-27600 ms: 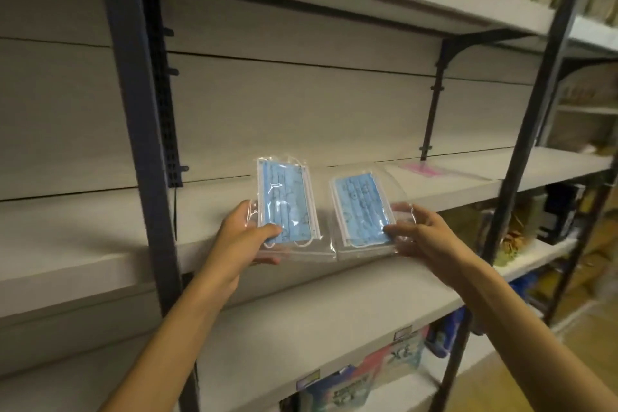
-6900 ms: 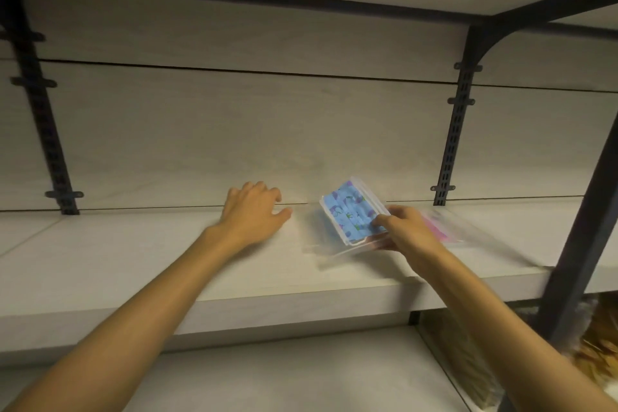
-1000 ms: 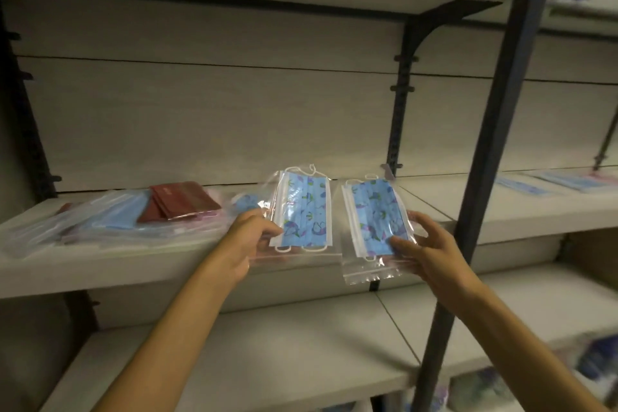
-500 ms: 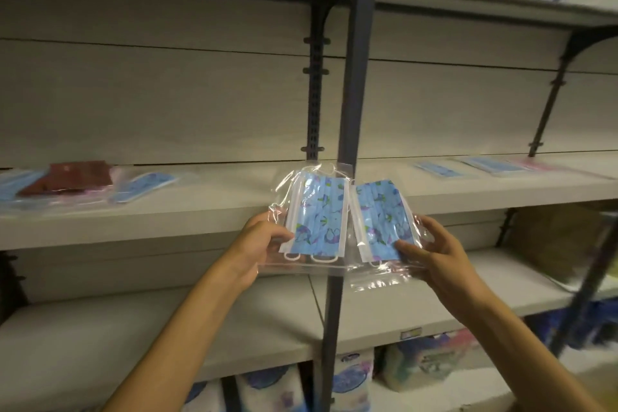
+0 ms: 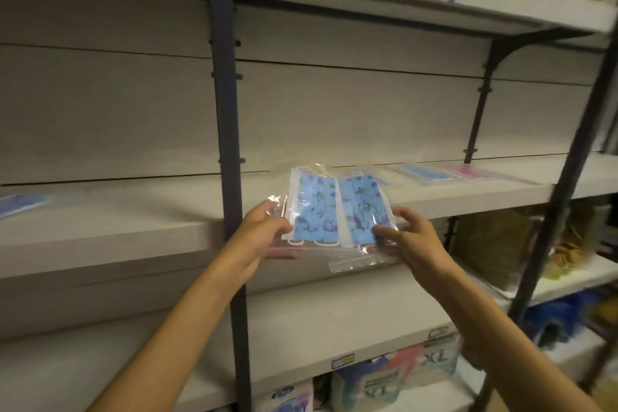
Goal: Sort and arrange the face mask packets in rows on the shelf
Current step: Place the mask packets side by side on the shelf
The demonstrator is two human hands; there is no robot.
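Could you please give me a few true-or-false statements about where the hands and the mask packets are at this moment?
1. Each hand holds one patterned blue mask packet. True: the left hand holds the left packet, the right hand the right packet.
2. Both held packets lie flat on the shelf. False: they are held up in front of its edge.
3. A pink packet lies on the shelf to the right. True.
4. The held masks are plain red. False: they are blue with a print.
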